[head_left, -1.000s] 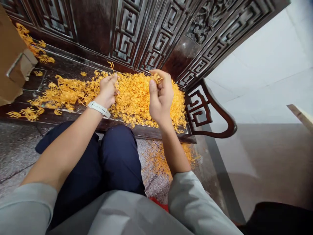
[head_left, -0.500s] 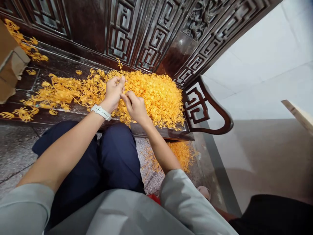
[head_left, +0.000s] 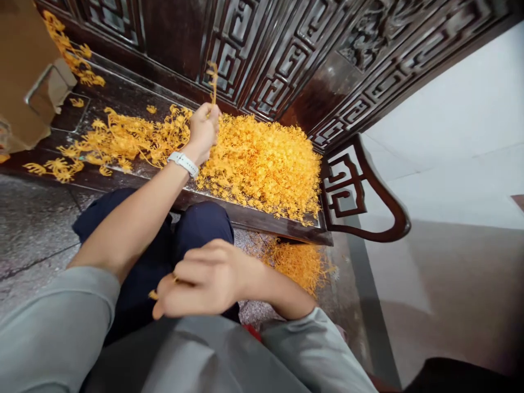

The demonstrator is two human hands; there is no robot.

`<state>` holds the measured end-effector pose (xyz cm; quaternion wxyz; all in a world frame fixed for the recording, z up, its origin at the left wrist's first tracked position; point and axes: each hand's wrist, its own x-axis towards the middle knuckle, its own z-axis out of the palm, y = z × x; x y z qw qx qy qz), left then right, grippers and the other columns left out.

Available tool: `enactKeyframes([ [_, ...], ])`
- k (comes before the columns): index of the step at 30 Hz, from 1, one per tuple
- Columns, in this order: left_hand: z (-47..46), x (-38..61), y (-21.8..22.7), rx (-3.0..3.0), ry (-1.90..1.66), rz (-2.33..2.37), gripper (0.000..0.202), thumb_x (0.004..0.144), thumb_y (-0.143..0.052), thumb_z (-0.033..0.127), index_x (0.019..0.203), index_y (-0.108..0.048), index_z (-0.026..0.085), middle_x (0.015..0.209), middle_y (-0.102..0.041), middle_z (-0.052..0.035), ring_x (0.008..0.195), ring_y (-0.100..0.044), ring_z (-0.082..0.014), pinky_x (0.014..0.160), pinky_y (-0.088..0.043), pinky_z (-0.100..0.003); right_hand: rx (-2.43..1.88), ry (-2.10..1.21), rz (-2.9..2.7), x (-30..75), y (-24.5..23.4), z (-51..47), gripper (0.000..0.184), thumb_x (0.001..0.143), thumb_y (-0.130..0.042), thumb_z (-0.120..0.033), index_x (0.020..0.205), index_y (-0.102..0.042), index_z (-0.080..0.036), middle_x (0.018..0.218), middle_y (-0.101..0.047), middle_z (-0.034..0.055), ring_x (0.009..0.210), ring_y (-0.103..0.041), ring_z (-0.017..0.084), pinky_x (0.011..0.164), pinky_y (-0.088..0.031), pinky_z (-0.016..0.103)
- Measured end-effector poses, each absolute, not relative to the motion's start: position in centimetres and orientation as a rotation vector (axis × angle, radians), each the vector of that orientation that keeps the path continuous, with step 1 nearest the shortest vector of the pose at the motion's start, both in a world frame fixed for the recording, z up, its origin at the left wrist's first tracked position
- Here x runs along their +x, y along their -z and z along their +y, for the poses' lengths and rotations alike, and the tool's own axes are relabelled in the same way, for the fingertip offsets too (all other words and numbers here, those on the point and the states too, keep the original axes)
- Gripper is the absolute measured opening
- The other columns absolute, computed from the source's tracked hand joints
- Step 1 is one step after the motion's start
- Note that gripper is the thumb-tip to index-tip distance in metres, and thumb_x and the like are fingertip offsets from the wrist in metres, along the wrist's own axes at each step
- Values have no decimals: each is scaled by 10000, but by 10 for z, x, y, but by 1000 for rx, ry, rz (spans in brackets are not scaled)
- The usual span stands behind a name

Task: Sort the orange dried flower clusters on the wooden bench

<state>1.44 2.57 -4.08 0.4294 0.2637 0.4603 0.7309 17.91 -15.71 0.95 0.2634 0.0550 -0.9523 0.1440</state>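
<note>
Much seemed done: orange pieces (head_left: 272,164) lay in one big pile at the right end of the table (head_left: 118,90), and a heap of strands (head_left: 298,265) was on the floor below its front right corner. Left, I judged, was the stem (head_left: 214,84) — upright, clamped in the left hand (head_left: 203,131) over the pile's left side — and perhaps the scatter (head_left: 131,136) toward the left end. The right hand (head_left: 204,281), before the front edge, was closed on an orange bit (head_left: 153,295). I counted one stem, one heap, one box (head_left: 24,71); the pieces were too many.
</note>
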Motion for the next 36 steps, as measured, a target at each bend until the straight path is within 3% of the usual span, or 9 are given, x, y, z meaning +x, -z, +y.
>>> enactKeyframes([
  [2,27,8,40,653,-1782,1074,468,975,-764,624,843,-557,225,583,-317,65,488,-303,-82,502,-207,-260,-95,-390,-2512,181,-16,-143,176,1077,-633,-358,974,-769,-313,830,-729,-18,686,-661,114,525,-482,252],
  [6,21,3,39,580,-1712,974,488,953,-764,651,782,-547,248,520,-275,75,423,-240,-101,432,-180,-282,-792,-327,-2053,205,-21,-29,474,1151,-384,-535,1305,-716,-234,995,-669,80,921,-699,193,797,-606,358],
  [8,19,-1,38,556,-1666,947,475,956,-767,628,756,-550,255,498,-244,79,402,-235,-109,410,-174,-290,-890,-207,-1988,228,-18,35,557,1114,-407,-641,1404,-650,-232,1081,-610,103,1055,-682,239,886,-606,437],
  [11,15,-5,32,551,-1624,887,452,983,-742,605,751,-569,258,487,-214,82,383,-240,-113,387,-186,-287,-981,-41,-1957,252,-5,89,596,1059,-491,-710,1279,-686,-191,1186,-569,141,1205,-620,294,1021,-550,551],
  [15,7,0,22,538,-1622,828,461,1044,-642,625,798,-606,238,494,-200,89,369,-247,-96,377,-219,-255,-977,-376,-1960,231,29,63,526,1111,-397,-658,1104,-668,-207,1007,-619,87,974,-643,208,890,-575,416],
  [21,10,9,31,543,-1648,894,487,986,-712,666,790,-559,247,491,-221,94,379,-259,-96,400,-225,-278,-790,-1007,-1974,160,82,-9,429,1070,-590,-587,1294,-538,-225,1101,-682,93,935,-663,179,823,-581,331],
  [23,11,9,35,540,-1675,930,513,947,-751,685,785,-534,250,494,-231,97,382,-269,-94,409,-222,-284,-818,-1017,-1941,150,90,-12,435,1064,-609,-570,1308,-503,-226,1093,-673,90,902,-651,179,771,-570,320],
  [31,3,14,36,575,-1640,948,482,984,-681,699,829,-568,257,497,-280,76,390,-277,-117,418,-208,-316,-773,-917,-1964,142,87,-8,484,1076,-486,-661,867,-529,-227,826,-586,18,780,-538,176,734,-479,320],
  [36,12,-9,33,564,-1704,985,549,978,-655,749,787,-519,252,480,-211,94,397,-179,-100,452,-146,-323,-752,-645,-2018,161,74,-29,450,1101,-492,-520,759,-482,-227,745,-527,9,741,-478,184,757,-414,350],
])
